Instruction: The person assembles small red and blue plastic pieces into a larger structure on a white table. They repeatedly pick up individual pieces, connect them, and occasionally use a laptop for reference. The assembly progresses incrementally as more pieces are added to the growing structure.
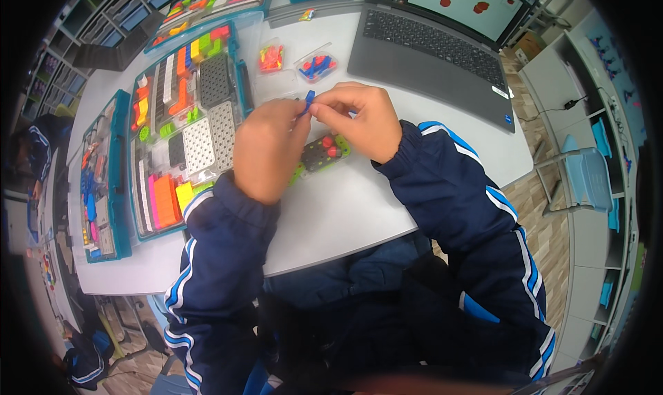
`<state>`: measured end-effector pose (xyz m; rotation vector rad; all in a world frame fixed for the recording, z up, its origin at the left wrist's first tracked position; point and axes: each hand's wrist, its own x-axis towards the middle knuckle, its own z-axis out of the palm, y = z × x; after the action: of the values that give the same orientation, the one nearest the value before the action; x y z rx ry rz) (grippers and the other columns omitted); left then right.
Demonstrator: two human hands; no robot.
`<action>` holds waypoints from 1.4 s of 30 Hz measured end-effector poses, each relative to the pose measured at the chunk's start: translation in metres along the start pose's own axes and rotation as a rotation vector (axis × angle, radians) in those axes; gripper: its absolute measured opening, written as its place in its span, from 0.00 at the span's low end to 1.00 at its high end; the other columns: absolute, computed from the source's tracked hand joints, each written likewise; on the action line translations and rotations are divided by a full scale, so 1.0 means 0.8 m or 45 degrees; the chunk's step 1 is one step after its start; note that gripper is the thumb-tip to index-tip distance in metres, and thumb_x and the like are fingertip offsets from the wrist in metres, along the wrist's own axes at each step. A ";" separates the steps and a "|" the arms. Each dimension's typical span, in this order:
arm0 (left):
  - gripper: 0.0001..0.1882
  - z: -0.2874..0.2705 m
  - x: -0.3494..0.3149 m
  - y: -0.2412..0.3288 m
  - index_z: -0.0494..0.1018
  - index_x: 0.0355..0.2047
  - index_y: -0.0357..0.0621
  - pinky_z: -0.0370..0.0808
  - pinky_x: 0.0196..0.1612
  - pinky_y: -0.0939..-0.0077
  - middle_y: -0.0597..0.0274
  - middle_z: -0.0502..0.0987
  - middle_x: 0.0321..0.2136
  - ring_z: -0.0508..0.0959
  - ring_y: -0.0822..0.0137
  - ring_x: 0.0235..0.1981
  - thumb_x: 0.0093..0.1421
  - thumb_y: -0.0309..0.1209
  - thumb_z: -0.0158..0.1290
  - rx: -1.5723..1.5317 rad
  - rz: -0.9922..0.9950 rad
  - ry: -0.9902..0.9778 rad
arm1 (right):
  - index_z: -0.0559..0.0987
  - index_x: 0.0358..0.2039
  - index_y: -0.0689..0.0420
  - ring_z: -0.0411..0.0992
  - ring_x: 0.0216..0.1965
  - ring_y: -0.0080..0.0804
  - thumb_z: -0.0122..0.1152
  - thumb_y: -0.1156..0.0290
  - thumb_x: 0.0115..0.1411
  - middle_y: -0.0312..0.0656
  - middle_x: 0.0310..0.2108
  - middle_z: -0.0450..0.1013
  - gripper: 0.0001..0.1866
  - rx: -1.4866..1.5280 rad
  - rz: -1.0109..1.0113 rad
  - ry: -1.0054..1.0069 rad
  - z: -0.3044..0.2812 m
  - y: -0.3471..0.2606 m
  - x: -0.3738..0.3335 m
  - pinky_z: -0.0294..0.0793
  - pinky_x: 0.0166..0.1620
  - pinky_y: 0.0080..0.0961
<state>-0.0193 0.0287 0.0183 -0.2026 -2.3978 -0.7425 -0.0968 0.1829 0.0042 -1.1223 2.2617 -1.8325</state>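
Above the table's middle, my left hand [268, 146] and my right hand [362, 119] meet, fingertips pinched round a small blue plastic building piece [309, 101]. Its lower part is hidden by my fingers. Beneath and between the hands lies a dark perforated plate [318, 155] with bright green edge parts and red round pieces on it. My left hand covers part of that plate. Just beyond my hands are a small clear box [317, 65] of blue and red pieces and another box [271, 59] of red and yellow pieces.
To the left, an open teal case [238, 84] holds colourful beams and perforated plates. A second teal case [121, 188] stands at the table's left edge. At the back right sits an open laptop [435, 67]. Beyond the table on the right is a light blue chair [585, 179].
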 end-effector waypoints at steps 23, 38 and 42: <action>0.08 -0.001 0.003 0.006 0.76 0.32 0.37 0.75 0.26 0.73 0.57 0.76 0.26 0.78 0.62 0.25 0.50 0.20 0.60 0.182 0.256 0.135 | 0.82 0.32 0.64 0.68 0.21 0.14 0.61 0.74 0.57 0.37 0.25 0.77 0.07 0.532 0.320 -0.079 -0.006 -0.001 0.005 0.69 0.26 0.13; 0.07 0.001 0.002 0.008 0.75 0.33 0.40 0.74 0.29 0.68 0.59 0.74 0.25 0.76 0.59 0.28 0.51 0.23 0.58 0.250 0.309 0.184 | 0.81 0.31 0.65 0.68 0.22 0.17 0.64 0.77 0.54 0.37 0.24 0.74 0.05 -0.022 -0.065 0.155 0.006 -0.011 -0.003 0.66 0.28 0.16; 0.08 -0.001 0.001 0.011 0.77 0.31 0.39 0.75 0.29 0.69 0.57 0.77 0.25 0.78 0.58 0.26 0.49 0.22 0.61 0.276 0.256 0.185 | 0.81 0.30 0.65 0.69 0.22 0.18 0.63 0.77 0.53 0.38 0.24 0.73 0.05 -0.075 -0.032 0.155 0.008 -0.016 -0.005 0.68 0.28 0.17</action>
<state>-0.0167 0.0353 0.0232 -0.2852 -2.2580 -0.3882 -0.0844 0.1791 0.0119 -1.0802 2.3930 -1.9057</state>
